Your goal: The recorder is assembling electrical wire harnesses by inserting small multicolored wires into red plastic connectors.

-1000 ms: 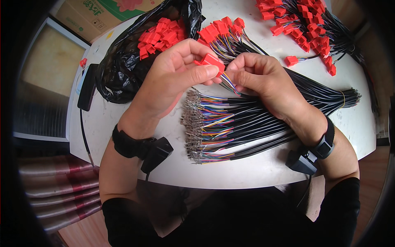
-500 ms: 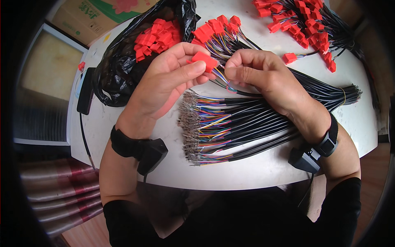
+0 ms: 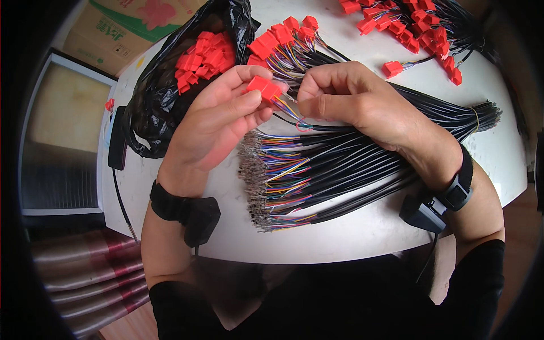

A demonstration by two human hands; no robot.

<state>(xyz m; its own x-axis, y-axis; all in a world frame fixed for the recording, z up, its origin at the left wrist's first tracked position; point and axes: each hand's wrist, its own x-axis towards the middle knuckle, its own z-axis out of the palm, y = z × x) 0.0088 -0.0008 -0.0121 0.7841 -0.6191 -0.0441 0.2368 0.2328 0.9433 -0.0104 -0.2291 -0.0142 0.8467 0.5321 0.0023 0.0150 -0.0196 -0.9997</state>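
Above the middle of the white round worktop (image 3: 351, 226), both hands meet. Left hand (image 3: 218, 122) pinches one red plastic connector housing (image 3: 264, 89) between thumb and fingertips, fingers closed on it. Right hand (image 3: 345, 102) is curled tight, thumb and forefinger pinching thin coloured wires (image 3: 289, 107) that run into the housing; which single wire is gripped cannot be told. One black wristband with a small black box sits on each wrist, two total.

Just below the hands lies one bundle of black cables (image 3: 340, 170) with bare multicoloured wire ends fanned to the left, too many to count, tied by a band near its right end. One black plastic bag (image 3: 153, 113) lies at upper left, open, holding a heap of loose red housings (image 3: 201, 59), uncountable. Two groups of finished cables with red housings: one (image 3: 283, 37) just behind the hands, one (image 3: 419, 28) at upper right. One cardboard box (image 3: 113, 28) sits beyond the worktop at upper left.
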